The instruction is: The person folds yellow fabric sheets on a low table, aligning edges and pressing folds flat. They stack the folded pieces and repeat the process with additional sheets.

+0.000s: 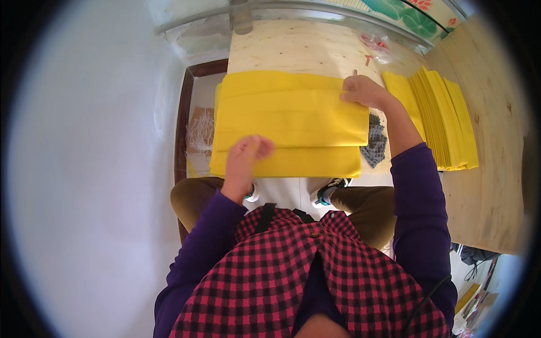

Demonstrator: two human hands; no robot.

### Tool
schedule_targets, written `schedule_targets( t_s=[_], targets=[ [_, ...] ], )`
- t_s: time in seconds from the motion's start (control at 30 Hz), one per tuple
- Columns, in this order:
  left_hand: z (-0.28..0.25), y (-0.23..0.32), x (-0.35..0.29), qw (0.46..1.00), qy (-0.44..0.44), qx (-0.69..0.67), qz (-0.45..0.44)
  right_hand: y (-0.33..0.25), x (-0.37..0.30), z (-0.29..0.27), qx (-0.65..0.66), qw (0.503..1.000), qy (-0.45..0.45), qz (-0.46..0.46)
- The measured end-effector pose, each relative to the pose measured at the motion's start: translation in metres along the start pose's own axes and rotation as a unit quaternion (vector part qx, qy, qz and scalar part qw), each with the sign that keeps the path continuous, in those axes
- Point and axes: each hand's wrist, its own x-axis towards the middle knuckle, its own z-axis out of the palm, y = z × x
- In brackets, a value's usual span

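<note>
A stack of yellow cloth-like sheets (287,127) lies in front of me, its layers folded or overlapping in wide bands. My right hand (363,91) is closed at the stack's far right corner, fingertips pressed together. A small brownish tip sticks up beyond those fingers; what it belongs to is too small to tell. Over the near left part of the stack is my left hand (245,160), smeared by motion, its fingers bent. Whether it touches the sheets or pinches anything does not show.
A second pile of folded yellow sheets (442,121) stands on the right. Dark grey patterned cloth (374,142) lies beside the front stack. White threads (201,132) hang at the left. A clear plastic bag (378,48) and a metal rail (338,12) are at the back of the wooden board (282,48).
</note>
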Motion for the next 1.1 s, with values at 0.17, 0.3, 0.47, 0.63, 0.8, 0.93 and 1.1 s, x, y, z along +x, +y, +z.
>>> schedule_targets(
  t_s=[0.17, 0.3, 0.47, 0.63, 0.8, 0.93, 1.1],
  targets=[
    [0.041, -0.023, -0.023, 0.89, -0.108, -0.372, -0.241, -0.025, -0.03, -0.008, 0.042, 0.999, 0.02, 0.028],
    [0.062, -0.03, -0.015, 0.851, -0.087, -0.483, -0.188, -0.029, -0.079, -0.014, 0.126, 0.991, 0.03, 0.033],
    [0.071, -0.022, 0.0, 0.858, 0.005, -0.503, -0.104, -0.012, -0.159, 0.004, 0.18, 0.978, 0.106, 0.001],
    [0.101, -0.005, 0.001, 0.903, 0.017, -0.408, -0.137, 0.012, -0.236, 0.035, 0.245, 0.946, 0.212, 0.013],
    [0.154, 0.015, 0.01, 0.92, -0.05, -0.358, -0.151, 0.055, -0.279, 0.058, 0.342, 0.89, 0.286, 0.094],
    [0.209, 0.023, 0.043, 0.942, -0.096, -0.293, -0.134, 0.094, -0.296, 0.063, 0.397, 0.843, 0.353, 0.086],
    [0.28, 0.018, 0.094, 0.945, -0.15, -0.259, -0.134, 0.135, -0.301, 0.051, 0.349, 0.811, 0.451, 0.132]
  ],
)
